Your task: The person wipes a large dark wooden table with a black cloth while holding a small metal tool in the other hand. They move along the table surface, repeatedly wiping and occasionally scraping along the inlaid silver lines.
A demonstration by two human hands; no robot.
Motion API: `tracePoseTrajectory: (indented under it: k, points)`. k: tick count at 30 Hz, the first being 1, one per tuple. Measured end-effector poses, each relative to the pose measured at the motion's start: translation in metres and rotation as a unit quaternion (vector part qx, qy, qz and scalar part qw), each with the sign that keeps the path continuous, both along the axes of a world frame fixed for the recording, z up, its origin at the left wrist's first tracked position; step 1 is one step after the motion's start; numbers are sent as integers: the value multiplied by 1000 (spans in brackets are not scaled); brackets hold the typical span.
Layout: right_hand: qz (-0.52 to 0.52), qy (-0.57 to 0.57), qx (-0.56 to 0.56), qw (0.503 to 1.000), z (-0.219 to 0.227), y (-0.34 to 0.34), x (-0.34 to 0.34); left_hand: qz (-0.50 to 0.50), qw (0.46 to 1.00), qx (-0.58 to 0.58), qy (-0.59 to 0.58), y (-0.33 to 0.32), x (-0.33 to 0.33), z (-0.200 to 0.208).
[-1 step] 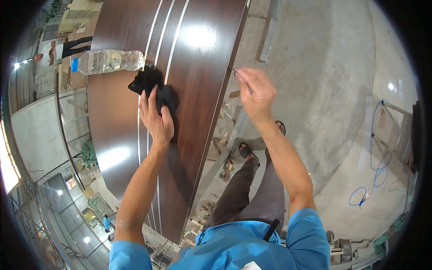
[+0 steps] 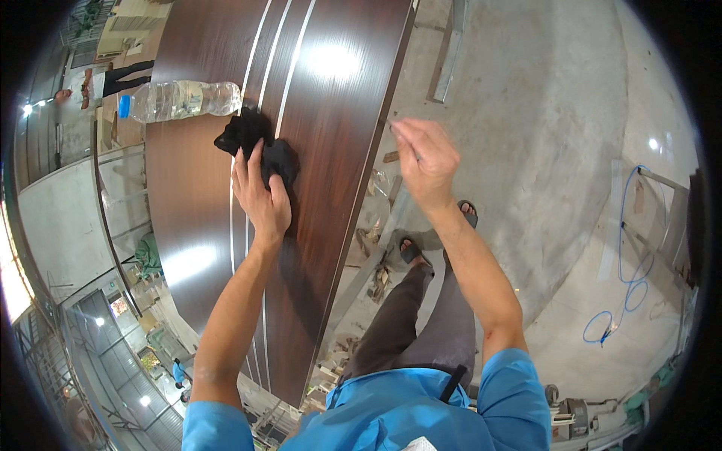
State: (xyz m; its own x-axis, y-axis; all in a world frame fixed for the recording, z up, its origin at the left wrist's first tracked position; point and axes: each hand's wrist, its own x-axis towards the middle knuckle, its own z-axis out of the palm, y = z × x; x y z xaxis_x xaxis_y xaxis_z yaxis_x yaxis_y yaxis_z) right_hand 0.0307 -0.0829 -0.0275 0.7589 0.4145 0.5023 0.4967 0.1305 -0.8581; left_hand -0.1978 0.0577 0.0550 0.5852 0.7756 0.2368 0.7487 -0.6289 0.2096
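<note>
A glossy dark brown wood-grain panel (image 2: pixel 338 128) with thin pale stripes stretches away in front of me. On it lies a bunched black cloth (image 2: pixel 282 161). My left hand (image 2: pixel 261 203) reaches over the panel, thumb and fingers parted around the near folds of this cloth and gripping it loosely. Just beyond the cloth, a clear plastic bottle (image 2: pixel 180 101) with a blue cap lies on its side. My right hand (image 2: pixel 430 161) is raised past the panel's right edge, thumb and fingertips pinched together. A tiny dark tip shows at the pinch, too small to name.
Grey concrete floor (image 2: pixel 541 113) spreads to the right, with a coiled blue hose (image 2: pixel 637 289) on it. A metal bar (image 2: pixel 451 60) and scraps lie beside the panel's right edge. Another person (image 2: pixel 90 86) stands at the far left. My sandalled feet are below my right arm.
My right hand has dropped very slightly, still pinched. My left hand, the black cloth and the bottle look nearly unchanged.
</note>
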Motion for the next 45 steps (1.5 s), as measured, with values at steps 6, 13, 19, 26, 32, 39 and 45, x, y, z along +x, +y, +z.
tracePoseTrajectory:
  k: [6, 13, 19, 26, 32, 39, 45]
  points:
    - [38, -36, -5, 999, -11, -35, -59, -11, 1000, 11, -14, 14, -1, -16]
    - [258, -10, -63, 964, 13, -137, -161, -11, 998, -52, 28, -12, 19, 8]
    - [154, 174, -197, 952, -6, -228, -158, -188, 979, -40, 69, -60, 83, -1]
    - [20, 276, -219, 936, -11, -207, -66, -172, 984, 17, -32, 51, 248, -23]
    - [-49, 68, -97, 992, 15, -30, 56, -131, 989, 62, -10, 120, 245, -22]
    - [-51, -135, -102, 984, 23, 66, 127, -125, 986, 60, -91, 123, 235, -34]
    - [157, -160, -76, 972, 17, -25, 15, -118, 986, 60, -97, 114, 239, -24]
